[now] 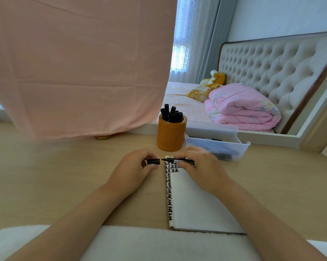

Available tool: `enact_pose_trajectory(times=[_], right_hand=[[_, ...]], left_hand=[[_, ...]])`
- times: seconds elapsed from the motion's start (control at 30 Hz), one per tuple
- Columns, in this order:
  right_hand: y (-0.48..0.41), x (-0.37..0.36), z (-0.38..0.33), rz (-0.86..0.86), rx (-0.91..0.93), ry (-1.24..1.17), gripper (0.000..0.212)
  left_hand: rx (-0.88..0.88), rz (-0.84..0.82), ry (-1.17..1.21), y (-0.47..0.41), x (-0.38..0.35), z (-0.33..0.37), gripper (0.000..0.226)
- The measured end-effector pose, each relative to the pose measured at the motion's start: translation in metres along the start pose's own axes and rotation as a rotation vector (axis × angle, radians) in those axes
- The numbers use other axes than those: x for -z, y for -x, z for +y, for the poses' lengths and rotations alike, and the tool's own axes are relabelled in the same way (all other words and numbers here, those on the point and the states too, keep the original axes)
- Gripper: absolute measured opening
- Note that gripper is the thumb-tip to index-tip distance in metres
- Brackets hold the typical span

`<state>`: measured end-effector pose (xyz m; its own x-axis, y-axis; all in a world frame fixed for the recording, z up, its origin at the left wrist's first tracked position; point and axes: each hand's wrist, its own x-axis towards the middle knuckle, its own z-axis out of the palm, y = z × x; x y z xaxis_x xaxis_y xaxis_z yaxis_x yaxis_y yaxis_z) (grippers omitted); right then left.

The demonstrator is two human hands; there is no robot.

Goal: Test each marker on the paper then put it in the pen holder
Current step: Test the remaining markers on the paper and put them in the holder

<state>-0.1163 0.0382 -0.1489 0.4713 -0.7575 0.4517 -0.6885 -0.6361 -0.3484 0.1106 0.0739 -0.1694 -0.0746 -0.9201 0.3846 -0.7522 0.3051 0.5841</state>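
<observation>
My right hand (200, 164) grips a black marker (177, 160) lying level, its bare tip pointing left. My left hand (138, 164) pinches the marker's black cap (153, 161), held a short gap away from the tip. Both hands hover over the top of a white pad of paper (198, 206) with black test marks down its left margin and near the top. Just behind the hands stands the brown round pen holder (171, 137), with several black markers (171, 114) sticking up out of it.
A clear plastic tray (228, 147) with more markers lies right of the holder. A pink cloth (79, 66) hangs over the desk's far left. A white towel (158, 243) covers the near edge. Behind the desk's white rim is a bed with a pink quilt (241, 108).
</observation>
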Motion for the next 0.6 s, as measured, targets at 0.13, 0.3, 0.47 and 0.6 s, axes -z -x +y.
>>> enact_pose_trajectory(times=[0.13,0.3,0.47,0.6], right_hand=[[0.0002,-0.0004,-0.0006,0.011,0.027,0.033,0.025],[0.0006,-0.0045,-0.003,0.002,0.063,0.023,0.022],[0.0026,-0.0052,-0.0074,-0.057,0.133,0.029,0.024],[0.002,-0.0057,-0.0089,-0.034,0.15,0.05,0.025]], left_hand=[[-0.04,-0.005,0.008,0.0004,-0.0002,0.0012,0.014],[-0.11,-0.048,-0.019,0.0002,-0.0018,0.0006,0.015],[-0.154,-0.079,0.004,0.0005,-0.0001,0.003,0.015],[-0.179,-0.077,0.022,0.0004,0.0015,0.0056,0.013]])
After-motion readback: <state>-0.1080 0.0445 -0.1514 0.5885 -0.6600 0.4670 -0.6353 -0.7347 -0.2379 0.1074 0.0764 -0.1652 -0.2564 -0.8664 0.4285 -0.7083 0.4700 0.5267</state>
